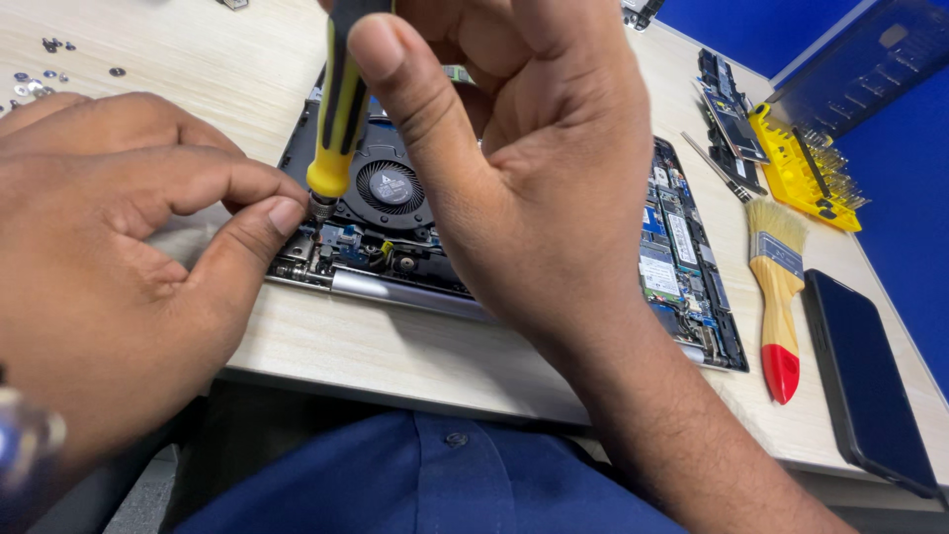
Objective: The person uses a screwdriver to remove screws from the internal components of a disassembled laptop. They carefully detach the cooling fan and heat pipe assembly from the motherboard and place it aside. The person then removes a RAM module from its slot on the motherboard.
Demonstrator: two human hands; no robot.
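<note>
The right hand (534, 168) is gripping the screwdriver (341, 104), a tool with a yellow-and-black handle, with the fingers closed around the upper handle and the index finger extending down alongside it. The screwdriver is standing nearly upright, its metal collar pointing down at the near left corner of the opened laptop (682, 257). The left hand (109, 267) is curling loosely, with thumb and index finger pinching at the screwdriver's collar just above the laptop's hinge area; whether a screw is sitting between those fingertips cannot be told.

The laptop is lying bottom-up on the pale wooden table (395, 356) with its cover off. The round black cooling fan (388, 188) is sitting just right of the screwdriver tip, and green circuit boards carrying white rectangular labels are showing right of the right hand.

To the right of the laptop, a brush (778, 297) with a wooden handle and red end is lying lengthwise, and a dark phone (865, 381) is lying just beside it. Beyond them, a yellow bit holder (796, 178) is resting near the table's far edge. Small loose screws (35, 84) are lying at the far left.
</note>
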